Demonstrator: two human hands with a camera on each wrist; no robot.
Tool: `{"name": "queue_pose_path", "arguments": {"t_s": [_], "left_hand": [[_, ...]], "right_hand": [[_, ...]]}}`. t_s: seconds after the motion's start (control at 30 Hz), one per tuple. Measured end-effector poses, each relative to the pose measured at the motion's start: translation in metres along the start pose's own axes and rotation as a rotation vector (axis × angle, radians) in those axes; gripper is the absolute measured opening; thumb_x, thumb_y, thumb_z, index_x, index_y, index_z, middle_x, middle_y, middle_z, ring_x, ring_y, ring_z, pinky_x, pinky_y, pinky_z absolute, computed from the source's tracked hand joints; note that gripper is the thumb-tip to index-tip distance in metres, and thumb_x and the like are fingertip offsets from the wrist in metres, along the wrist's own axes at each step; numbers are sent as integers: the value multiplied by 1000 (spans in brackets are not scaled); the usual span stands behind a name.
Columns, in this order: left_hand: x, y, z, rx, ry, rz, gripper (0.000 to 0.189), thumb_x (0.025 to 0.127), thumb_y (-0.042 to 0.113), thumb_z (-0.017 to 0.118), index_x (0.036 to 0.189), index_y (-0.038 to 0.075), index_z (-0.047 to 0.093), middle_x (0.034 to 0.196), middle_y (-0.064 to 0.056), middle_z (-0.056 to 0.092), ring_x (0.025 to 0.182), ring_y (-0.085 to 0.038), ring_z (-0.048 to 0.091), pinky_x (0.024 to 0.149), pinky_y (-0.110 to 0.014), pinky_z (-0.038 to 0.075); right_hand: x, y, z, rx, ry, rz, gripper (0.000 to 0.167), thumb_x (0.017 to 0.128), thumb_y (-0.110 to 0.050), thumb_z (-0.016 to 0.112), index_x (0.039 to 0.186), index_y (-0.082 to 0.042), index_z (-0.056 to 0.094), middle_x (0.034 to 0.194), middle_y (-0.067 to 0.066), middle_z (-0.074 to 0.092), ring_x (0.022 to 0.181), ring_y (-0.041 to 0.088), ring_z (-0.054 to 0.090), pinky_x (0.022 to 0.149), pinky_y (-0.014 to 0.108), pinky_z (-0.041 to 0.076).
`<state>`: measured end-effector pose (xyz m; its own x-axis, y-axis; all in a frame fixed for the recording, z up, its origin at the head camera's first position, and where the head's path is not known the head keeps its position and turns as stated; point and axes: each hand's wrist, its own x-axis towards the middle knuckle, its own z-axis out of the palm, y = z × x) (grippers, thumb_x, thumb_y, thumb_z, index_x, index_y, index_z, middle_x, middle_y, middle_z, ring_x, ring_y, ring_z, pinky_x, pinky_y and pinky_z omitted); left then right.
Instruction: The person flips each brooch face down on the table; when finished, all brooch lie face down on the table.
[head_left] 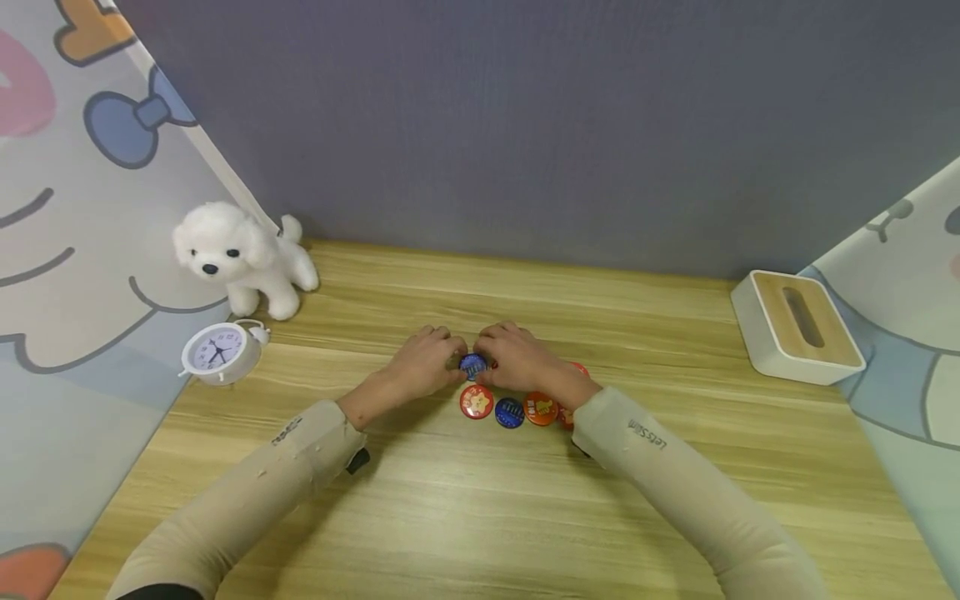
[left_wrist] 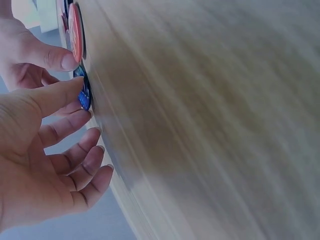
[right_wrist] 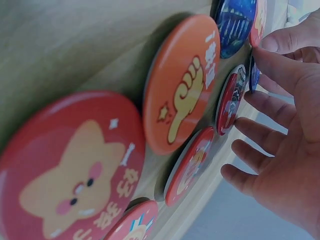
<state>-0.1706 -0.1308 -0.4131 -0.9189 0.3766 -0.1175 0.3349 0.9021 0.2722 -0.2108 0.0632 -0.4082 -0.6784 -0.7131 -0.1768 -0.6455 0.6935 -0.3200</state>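
A round blue button badge (head_left: pixel 472 367) lies between my two hands on the wooden table. My left hand (head_left: pixel 427 362) pinches its edge with thumb and index finger; in the left wrist view the blue badge (left_wrist: pixel 84 95) shows edge-on at these fingertips. From the other side my right hand (head_left: pixel 517 358) holds the badge between thumb and index finger, its other fingers loosely bent. Just nearer to me lie a red star badge (head_left: pixel 477 402), another blue badge (head_left: pixel 509 412) and an orange thumbs-up badge (head_left: pixel 540 408). More red badges (right_wrist: pixel 190 165) are partly hidden by my right arm in the head view.
At the back left a white plush dog (head_left: pixel 247 258) stands behind a white alarm clock (head_left: pixel 221 354). A white tissue box (head_left: pixel 798 329) with a wood-look lid is at the far right. A grey panel (head_left: pixel 525 133) borders the table's back edge (head_left: pixel 525 260).
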Motion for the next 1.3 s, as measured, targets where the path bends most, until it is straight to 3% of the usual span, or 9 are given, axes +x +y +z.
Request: {"name": "queue_pose_path", "arguments": {"t_s": [0.6, 0.8, 1.03, 1.3], "left_hand": [[2, 2, -2, -18, -9, 9, 30, 91, 31, 74, 113, 11, 69, 111, -9, 63, 98, -25, 54, 86, -43, 50], [3, 2, -3, -28, 9, 14, 28, 89, 29, 76, 109, 10, 69, 105, -7, 65, 95, -25, 56, 83, -41, 50], [4, 3, -4, -72, -7, 4, 21, 90, 28, 75, 103, 13, 67, 84, 2, 68, 71, -16, 57, 66, -35, 45], [5, 3, -6, -110, -34, -12, 17, 91, 27, 74, 101, 15, 67, 89, 0, 71, 73, -15, 58, 66, -34, 45]], "right_hand": [[3, -1, 0, 5, 21, -3, 31, 91, -34, 74, 111, -15, 62, 135, 7, 58, 132, 31, 45, 105, 51, 42], [3, 0, 1, 8, 25, -1, 29, 91, -33, 73, 112, -16, 62, 123, 4, 61, 122, 27, 49, 97, 46, 44], [2, -1, 0, 28, 21, 8, 23, 92, -29, 73, 107, -17, 61, 102, 1, 57, 99, 21, 45, 84, 37, 39], [2, -2, -2, 94, 16, 22, 19, 91, -27, 74, 98, -16, 60, 96, 1, 55, 96, 21, 42, 81, 36, 35]]}}
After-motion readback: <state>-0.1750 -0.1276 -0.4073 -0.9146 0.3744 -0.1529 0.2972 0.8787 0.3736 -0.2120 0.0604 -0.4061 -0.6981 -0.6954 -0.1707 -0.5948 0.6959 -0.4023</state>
